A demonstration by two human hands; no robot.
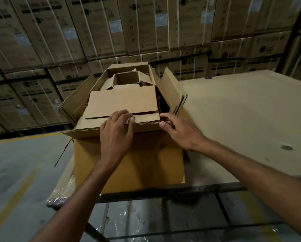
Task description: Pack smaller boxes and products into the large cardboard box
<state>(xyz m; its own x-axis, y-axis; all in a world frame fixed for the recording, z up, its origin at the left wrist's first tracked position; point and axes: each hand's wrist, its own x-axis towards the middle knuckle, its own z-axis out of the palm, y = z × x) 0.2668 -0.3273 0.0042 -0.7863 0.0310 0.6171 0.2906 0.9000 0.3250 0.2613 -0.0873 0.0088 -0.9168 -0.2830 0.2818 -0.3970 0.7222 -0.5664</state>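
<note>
A large cardboard box stands on the near left corner of a cardboard-covered table. Inside it lies a smaller closed box at the near end, with an open small box behind it. My left hand rests on the near edge of the smaller box, fingers bent over the near flap. My right hand holds the box's near right corner, its fingers reaching into the dark gap beside it and the thumb on the flap edge. The right flap stands up.
The table top stretches to the right, with a dark round mark. Stacked strapped appliance cartons form a wall behind. Grey floor with yellow lines lies to the left. Plastic wrap shows under the table frame.
</note>
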